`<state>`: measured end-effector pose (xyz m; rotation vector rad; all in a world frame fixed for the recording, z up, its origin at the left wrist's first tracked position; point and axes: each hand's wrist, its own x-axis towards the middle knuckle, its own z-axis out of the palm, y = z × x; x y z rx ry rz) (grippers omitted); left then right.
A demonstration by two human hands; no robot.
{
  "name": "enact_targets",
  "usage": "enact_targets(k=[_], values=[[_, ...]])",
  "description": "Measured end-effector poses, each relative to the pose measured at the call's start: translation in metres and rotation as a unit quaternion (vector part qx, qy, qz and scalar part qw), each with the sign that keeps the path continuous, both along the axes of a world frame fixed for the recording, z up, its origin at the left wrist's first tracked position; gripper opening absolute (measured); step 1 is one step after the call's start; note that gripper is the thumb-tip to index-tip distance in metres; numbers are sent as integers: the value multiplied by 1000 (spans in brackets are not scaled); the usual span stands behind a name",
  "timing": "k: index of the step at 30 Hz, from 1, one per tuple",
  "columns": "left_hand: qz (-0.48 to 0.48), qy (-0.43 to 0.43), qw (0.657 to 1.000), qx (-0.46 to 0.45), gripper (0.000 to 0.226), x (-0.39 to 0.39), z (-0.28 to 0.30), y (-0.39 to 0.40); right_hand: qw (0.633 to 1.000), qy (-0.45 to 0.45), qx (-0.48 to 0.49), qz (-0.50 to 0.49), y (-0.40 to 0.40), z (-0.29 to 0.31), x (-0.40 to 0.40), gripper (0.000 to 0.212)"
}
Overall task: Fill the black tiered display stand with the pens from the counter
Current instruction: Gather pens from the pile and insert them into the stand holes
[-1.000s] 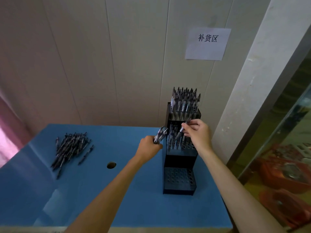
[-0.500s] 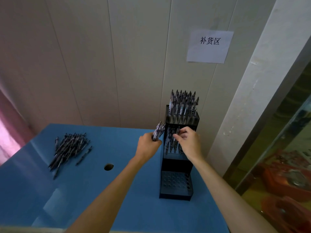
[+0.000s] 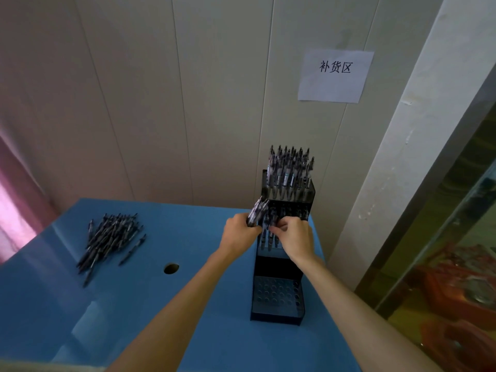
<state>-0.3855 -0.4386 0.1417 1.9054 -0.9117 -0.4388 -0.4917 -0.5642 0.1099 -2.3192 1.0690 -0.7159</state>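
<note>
The black tiered display stand [image 3: 277, 298] stands on the blue counter [image 3: 161, 318] against the wall. Its top tier is packed with upright pens [image 3: 290, 170]. The middle tier holds some pens at its left. The bottom tier shows bare holes. My left hand [image 3: 239, 234] grips a bundle of pens [image 3: 256, 210] just left of the middle tier. My right hand [image 3: 295, 237] is over the middle tier, fingers pinched by the pen tops beside the bundle; whether it holds a pen is hidden. A loose pile of pens [image 3: 110, 237] lies at the counter's left.
A round hole [image 3: 171, 268] opens in the counter between the pile and the stand. A paper sign [image 3: 335, 75] hangs on the panelled wall. A white pillar [image 3: 397, 170] rises right of the stand, with a glass case [image 3: 456, 264] beyond it.
My right hand has moved left from the middle tier's right side to meet the bundle in my left hand. The left hand stayed beside the stand.
</note>
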Motion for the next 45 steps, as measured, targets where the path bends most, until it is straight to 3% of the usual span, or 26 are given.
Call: enact_targets(k=[6, 8, 12, 17, 22, 27, 32, 36, 40, 45], values=[[7, -5, 1000, 13, 37, -5, -5, -6, 998, 54, -13, 26, -4, 4, -2, 27], [13, -10, 1000, 18, 36, -5, -6, -8, 996, 75, 27, 31, -4, 9, -4, 25], [22, -20, 999, 32, 31, -5, -8, -12, 958, -52, 268, 89, 3, 35, -11, 5], [6, -19, 1000, 24, 22, -8, -9, -18, 923, -126, 334, 144, 9, 51, -17, 11], [-10, -14, 1000, 6, 23, -12, -8, -21, 925, -177, 310, 130, 10, 44, -18, 23], [-18, -28, 999, 28, 22, -12, -10, -23, 916, -233, 313, 98, 11, 38, -18, 18], [-24, -41, 997, 68, 14, -9, -13, -21, 877, -331, 348, 33, 0, 45, -17, 19], [-11, -40, 996, 76, 23, -2, -15, -17, 866, -380, 325, 11, -10, 56, -23, 14], [44, -32, 998, 45, 37, 3, -14, -15, 909, -347, 231, 8, -20, 59, -33, 8], [53, -21, 998, 17, 39, 6, -8, -13, 973, -223, 53, 27, -23, 44, -33, 14]])
